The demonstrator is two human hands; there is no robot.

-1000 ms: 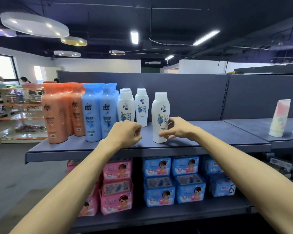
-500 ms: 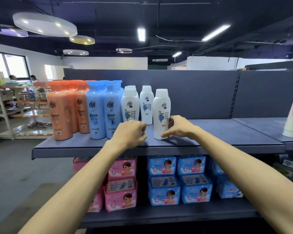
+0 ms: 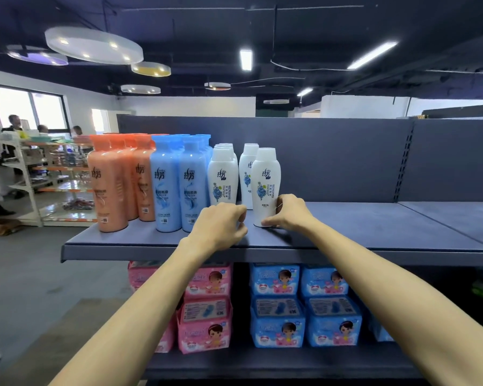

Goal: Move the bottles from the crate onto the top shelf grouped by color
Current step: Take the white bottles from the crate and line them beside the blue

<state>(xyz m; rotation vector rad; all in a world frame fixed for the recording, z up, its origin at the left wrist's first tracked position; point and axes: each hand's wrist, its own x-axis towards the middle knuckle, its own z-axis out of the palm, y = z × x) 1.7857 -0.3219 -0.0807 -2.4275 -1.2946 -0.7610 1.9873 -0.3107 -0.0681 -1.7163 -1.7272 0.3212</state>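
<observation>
Right hand (image 3: 290, 214) gripping front white bottle (image 3: 265, 179) low at the base, thumb in front, fingers round the right side. Bottle upright on top shelf (image 3: 374, 232), standing slightly apart from its group.

Left hand (image 3: 221, 224) curled, nothing visible in it, just left of the grip, in front of other white bottles (image 3: 223, 174). Blue bottles (image 3: 176, 185), then orange bottles (image 3: 109, 185), further left of the grip. Crate not in view.

Likely step: closing the gap to the white group. Advice:
- Slide left along the shelf, slowly and without lifting.
- Keep the hold low against tipping.
- Move the left hand out of the path first.
- Stop just beside the neighbours, label facing forward.

Glossy smooth plastic bottles (image 3: 265, 185) on matt grey metal shelf (image 3: 374, 229).
</observation>
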